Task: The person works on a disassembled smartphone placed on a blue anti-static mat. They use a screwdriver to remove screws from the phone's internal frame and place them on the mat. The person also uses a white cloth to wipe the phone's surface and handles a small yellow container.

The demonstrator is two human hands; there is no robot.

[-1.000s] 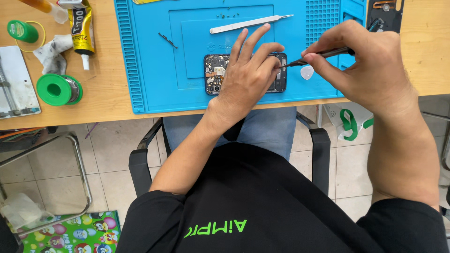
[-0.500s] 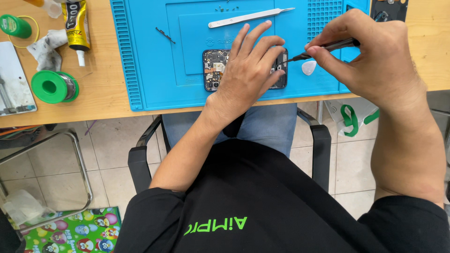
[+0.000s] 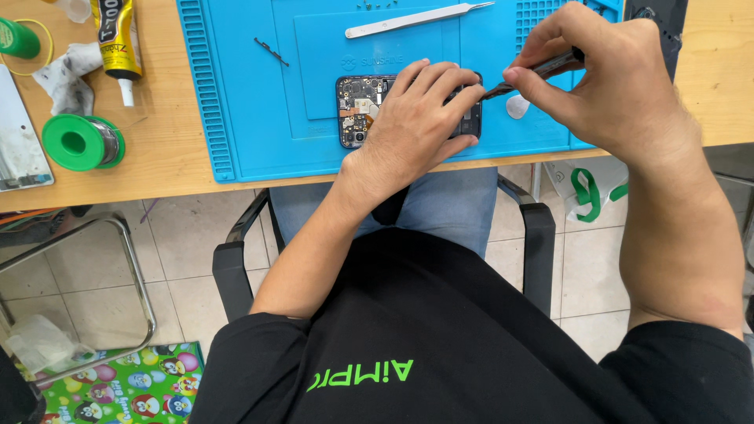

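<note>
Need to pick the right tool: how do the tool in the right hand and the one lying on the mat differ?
The dark tool is pinched in the right hand, tip at the opened phone; the silver tweezers lie untouched on the blue mat. One is dark, the other pale metal. Both are slim and pointed.

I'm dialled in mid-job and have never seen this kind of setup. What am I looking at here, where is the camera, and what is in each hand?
There is no machine: a seated person works with two bare hands, and the one camera sits on their head, looking down over their chest and lap to the wooden table. On it lies a blue work mat. The left hand rests flat on an opened phone with its insides showing, holding it down. The right hand pinches a thin dark tool, its tip at the phone's right edge. Metal tweezers lie further up the mat. Left of the mat are a green spool, a glue tube and a crumpled wipe.
</note>
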